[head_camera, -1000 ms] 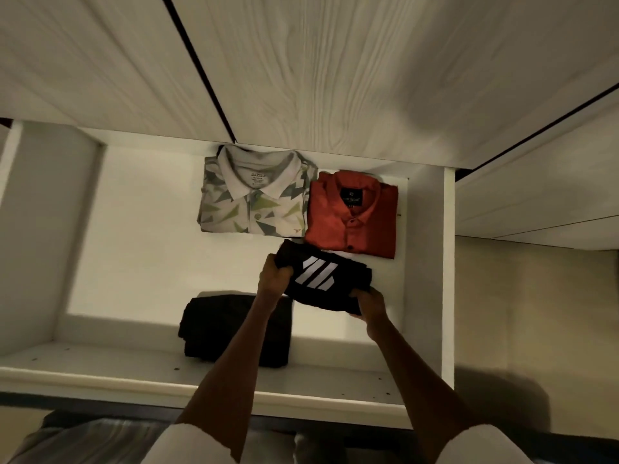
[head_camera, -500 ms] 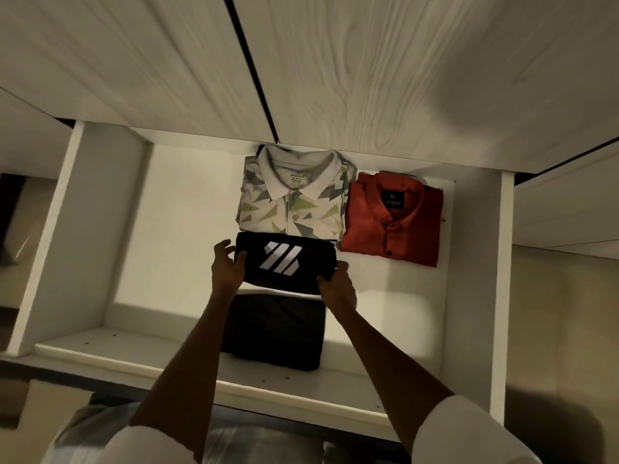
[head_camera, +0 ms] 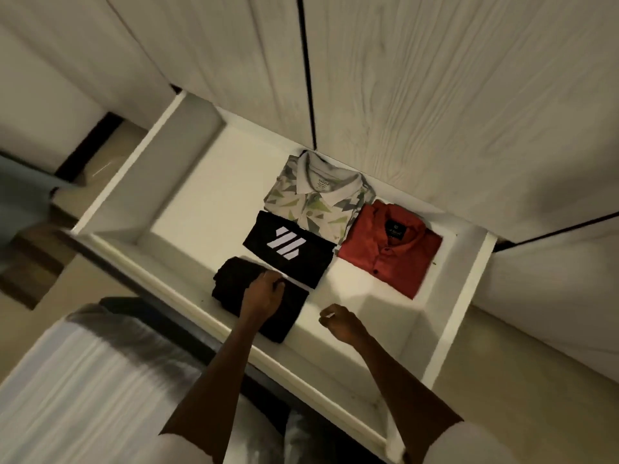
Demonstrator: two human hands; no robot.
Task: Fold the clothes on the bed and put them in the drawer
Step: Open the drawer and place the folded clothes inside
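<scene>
4 folded clothes are lying in the drawer (head_camera: 110,195): patterned polo (head_camera: 318,202), red shirt (head_camera: 392,246), logo shirt (head_camera: 288,252), black garment (head_camera: 234,283). Left hand (head_camera: 263,296) is resting curled on the black garment, grip unclear; right hand (head_camera: 341,324) is hovering curled, holding nothing. Bed unseen, remaining clothes unknown.

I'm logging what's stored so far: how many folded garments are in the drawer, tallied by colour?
Black: 2, the striped-logo garment and the plain black garment under the left hand
Red: 1, the red shirt
Patterned white-green: 1, the polo
Total: 4
</scene>
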